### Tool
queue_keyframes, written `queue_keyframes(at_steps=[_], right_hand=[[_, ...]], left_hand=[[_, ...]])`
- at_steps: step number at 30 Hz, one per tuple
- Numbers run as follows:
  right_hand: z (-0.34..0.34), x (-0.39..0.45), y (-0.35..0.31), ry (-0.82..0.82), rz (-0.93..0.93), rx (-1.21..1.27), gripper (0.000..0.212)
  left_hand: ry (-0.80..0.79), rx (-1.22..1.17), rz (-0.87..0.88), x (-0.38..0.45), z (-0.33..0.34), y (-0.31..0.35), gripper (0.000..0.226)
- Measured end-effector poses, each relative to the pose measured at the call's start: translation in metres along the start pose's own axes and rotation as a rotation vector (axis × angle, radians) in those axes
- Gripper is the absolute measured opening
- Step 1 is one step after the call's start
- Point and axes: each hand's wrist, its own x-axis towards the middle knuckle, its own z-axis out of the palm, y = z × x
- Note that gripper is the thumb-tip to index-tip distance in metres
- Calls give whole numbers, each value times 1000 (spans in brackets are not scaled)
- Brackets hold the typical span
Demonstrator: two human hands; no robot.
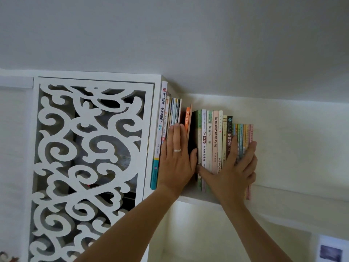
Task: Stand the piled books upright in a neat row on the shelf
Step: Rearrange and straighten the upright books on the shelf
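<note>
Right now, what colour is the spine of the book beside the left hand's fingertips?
Orange, on the orange book leaning by the left hand; head view.

L hand (176, 159) flat, fingers straight; R hand (235, 167) fingers splayed, both arms raised.

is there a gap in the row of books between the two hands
Yes, a dark gap shows between the orange book beside the left hand and the green book by the right hand.
</note>
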Motion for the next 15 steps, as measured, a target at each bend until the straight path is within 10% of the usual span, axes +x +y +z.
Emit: queue_keyframes(at_steps=[6, 15], right_hand=[[-2, -2, -3, -14, -26, -20, 138], [7, -5, -13, -2, -76, -1, 126]], left_hand=[[23, -283, -123, -6, 0, -4, 38], [77, -390, -127, -4, -2, -2, 55]])
